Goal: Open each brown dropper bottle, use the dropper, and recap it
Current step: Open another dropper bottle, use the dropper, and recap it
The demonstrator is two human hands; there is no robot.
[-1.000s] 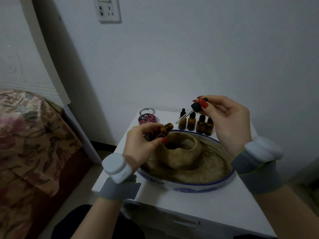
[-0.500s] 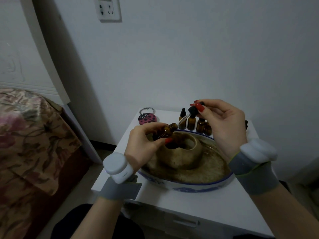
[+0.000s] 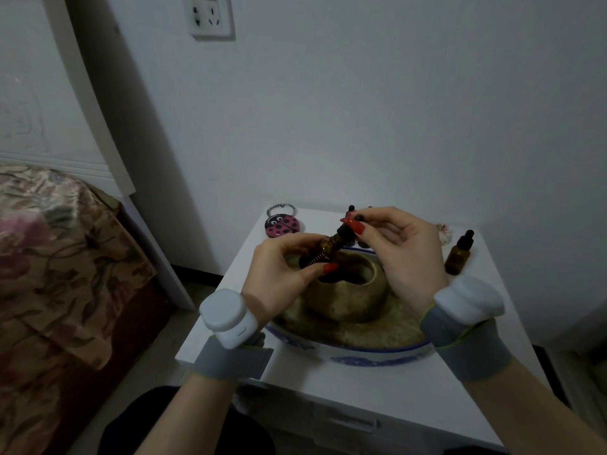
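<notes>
Presently the left hand (image 3: 279,274) grips the bottle (image 3: 323,251) over the bowl (image 3: 348,353) on the desk (image 3: 371,385), its long axis tilted up and to the right. The right hand (image 3: 397,251) pinches the dropper cap (image 3: 345,231) at the bottle's neck, fingers (image 3: 356,227) pressed on it. Judgement: recapping calls for turning the cap along that tilted axis. Another bottle (image 3: 458,256) stands capped at right.

The right hand (image 3: 399,249) hides most of the bottles along the surface's (image 3: 377,385) far edge, only their black tips (image 3: 351,207) showing, while the left hand (image 3: 282,274) covers the held brown bottle's (image 3: 320,254) lower body, and the dropper's tube cannot be seen.
</notes>
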